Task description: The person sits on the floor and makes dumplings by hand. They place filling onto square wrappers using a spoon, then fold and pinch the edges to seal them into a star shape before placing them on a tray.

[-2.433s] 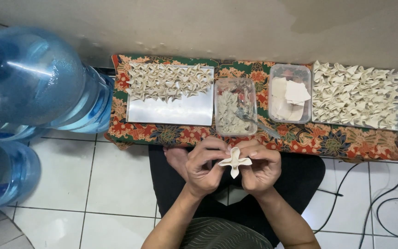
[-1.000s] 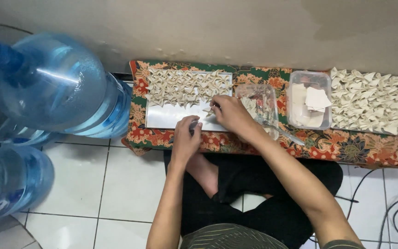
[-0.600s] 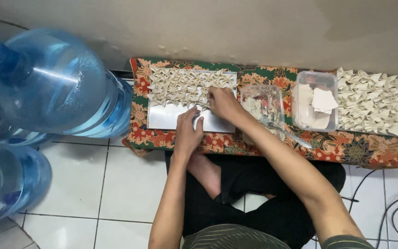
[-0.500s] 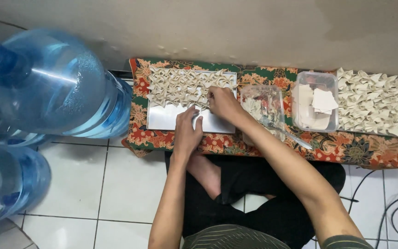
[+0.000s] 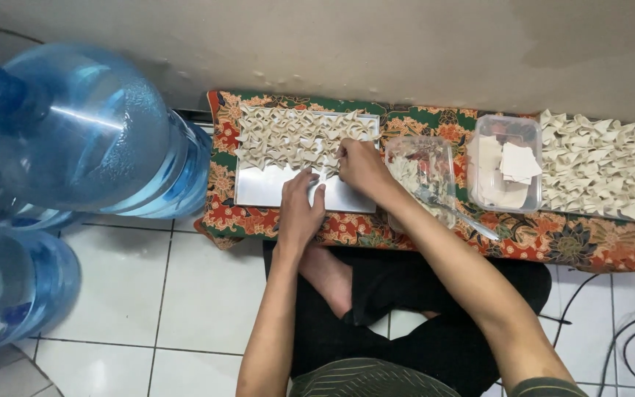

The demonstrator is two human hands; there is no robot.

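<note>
Dumplings (image 5: 288, 136) on tray (image 5: 262, 190) (containers (image 5: 507, 173) rightward)

- You are looking at a home, with food made by hand on the floor, not at a counter.
- At 6 o'clock you sit cross-legged on white floor tiles (image 5: 185, 294), barefoot.
- At 12 o'clock a plain wall (image 5: 406, 44), stained and scuffed, runs just behind a low board under a floral cloth (image 5: 553, 246).
- On that cloth sit a metal tray (image 5: 273, 192) of folded dumplings (image 5: 288, 136) and, toward 2 o'clock, plastic tubs (image 5: 505, 165) with wrappers and filling.
- At 9 o'clock stand big blue water jugs (image 5: 90, 132), the household dispenser sort.
- At 4 o'clock loose black cables (image 5: 626, 331) trail over the tiles.
</note>
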